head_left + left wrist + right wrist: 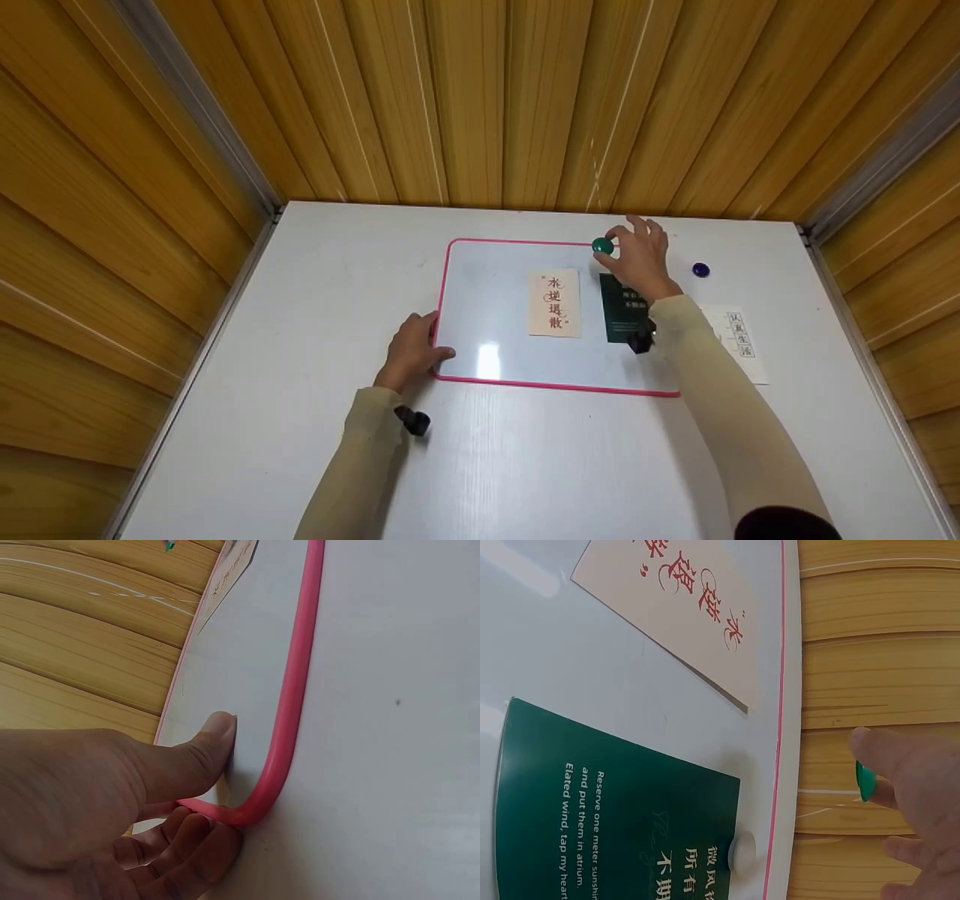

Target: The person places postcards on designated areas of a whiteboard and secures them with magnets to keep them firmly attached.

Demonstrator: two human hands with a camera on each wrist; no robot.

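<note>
A whiteboard with a pink rim [480, 300] lies on the table. My left hand [411, 349] grips its left edge, thumb on the surface and fingers curled at the rim, as the left wrist view confirms. My right hand [641, 259] pinches a green round magnet [602, 245] over the board's top edge; in the right wrist view the magnet [865, 781] is between thumb and finger, apart from the board. A cream card [555, 304] and a dark green card [615, 300] are on the board. A white round piece [742, 852] sits at the green card's edge.
A dark blue round magnet [700, 270] lies on the table right of the board. Below it a white card [742, 345] is partly covered by my right sleeve. Wood-patterned walls [465, 97] stand behind and beside the table.
</note>
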